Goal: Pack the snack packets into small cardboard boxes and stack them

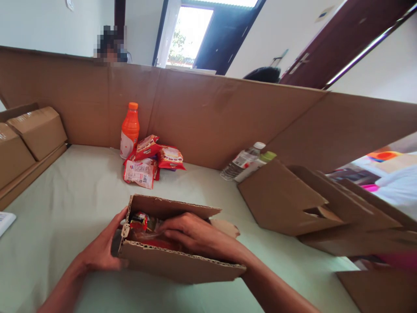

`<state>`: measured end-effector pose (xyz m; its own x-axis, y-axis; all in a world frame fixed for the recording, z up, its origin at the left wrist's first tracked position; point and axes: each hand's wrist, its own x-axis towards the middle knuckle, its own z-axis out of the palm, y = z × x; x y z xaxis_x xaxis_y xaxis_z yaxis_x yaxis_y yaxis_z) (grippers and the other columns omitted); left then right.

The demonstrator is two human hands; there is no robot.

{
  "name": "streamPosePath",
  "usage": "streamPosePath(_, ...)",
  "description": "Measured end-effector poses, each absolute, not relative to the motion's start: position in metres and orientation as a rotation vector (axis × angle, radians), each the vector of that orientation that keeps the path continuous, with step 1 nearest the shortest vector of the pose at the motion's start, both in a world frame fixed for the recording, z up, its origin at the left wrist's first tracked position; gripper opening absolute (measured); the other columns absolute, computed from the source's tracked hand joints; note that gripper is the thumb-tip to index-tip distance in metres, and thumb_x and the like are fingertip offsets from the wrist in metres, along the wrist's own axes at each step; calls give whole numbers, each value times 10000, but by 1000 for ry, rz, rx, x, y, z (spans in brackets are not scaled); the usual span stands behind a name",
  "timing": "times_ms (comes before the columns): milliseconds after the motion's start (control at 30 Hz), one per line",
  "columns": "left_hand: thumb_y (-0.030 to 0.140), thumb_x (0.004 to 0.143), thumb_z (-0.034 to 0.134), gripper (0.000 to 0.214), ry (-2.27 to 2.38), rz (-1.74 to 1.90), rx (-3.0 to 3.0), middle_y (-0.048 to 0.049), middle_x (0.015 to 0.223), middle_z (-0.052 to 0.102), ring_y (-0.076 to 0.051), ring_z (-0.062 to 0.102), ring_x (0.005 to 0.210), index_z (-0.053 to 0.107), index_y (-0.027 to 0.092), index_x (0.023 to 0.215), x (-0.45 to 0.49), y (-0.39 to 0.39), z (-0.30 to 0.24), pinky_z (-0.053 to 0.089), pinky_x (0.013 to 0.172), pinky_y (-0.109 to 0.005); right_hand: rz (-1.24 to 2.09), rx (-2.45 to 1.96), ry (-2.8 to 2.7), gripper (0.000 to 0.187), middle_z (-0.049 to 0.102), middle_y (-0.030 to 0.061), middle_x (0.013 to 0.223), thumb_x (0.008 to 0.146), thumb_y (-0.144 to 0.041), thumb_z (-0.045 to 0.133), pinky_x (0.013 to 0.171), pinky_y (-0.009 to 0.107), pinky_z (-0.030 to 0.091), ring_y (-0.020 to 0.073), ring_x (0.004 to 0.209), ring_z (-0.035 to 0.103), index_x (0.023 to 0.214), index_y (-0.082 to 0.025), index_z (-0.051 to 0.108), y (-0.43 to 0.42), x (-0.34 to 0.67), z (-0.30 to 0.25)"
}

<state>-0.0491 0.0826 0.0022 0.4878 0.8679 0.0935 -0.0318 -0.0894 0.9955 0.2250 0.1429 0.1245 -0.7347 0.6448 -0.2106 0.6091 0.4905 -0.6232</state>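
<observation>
A small cardboard box (182,263) with its top open stands in front of me. My left hand (104,245) grips its left end, thumb toward the near side and fingers toward the far side. Inside the box, my right hand (190,230) has its fingers together on a clear plastic packet (151,234); the fingertips are partly hidden. A red and black wrapped snack (139,221) lies at the box's left end. Something red (159,244) shows below the clear packet.
Behind the box lie several red snack packets (140,171) beside an upright orange bottle (129,132). A clear bottle (239,163) leans near brown cartons (286,200) on the right. More cartons (39,132) stand left. A cardboard wall (202,108) closes the back; a person sits beyond.
</observation>
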Motion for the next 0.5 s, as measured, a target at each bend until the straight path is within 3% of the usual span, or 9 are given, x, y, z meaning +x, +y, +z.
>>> streamPosePath(233,399,693,831,1190,767,941,1456,-181,1609,312,-422,371,1433,77,250,1601,-47,83,3,332,1169,-587,969,-1168,-2694,308,786,31,974,1002,-260,478,785,306,473,204,867,694,1034,-232,783,143,223,121)
streamPosePath(500,318,715,821,1148,733,906,1496,-129,1620,289,-385,374,1434,77,355,1588,-49,83,2,304,1178,-586,900,-1181,-2629,289,746,84,1176,970,-328,549,933,387,497,264,1070,684,1167,-215,729,137,238,111)
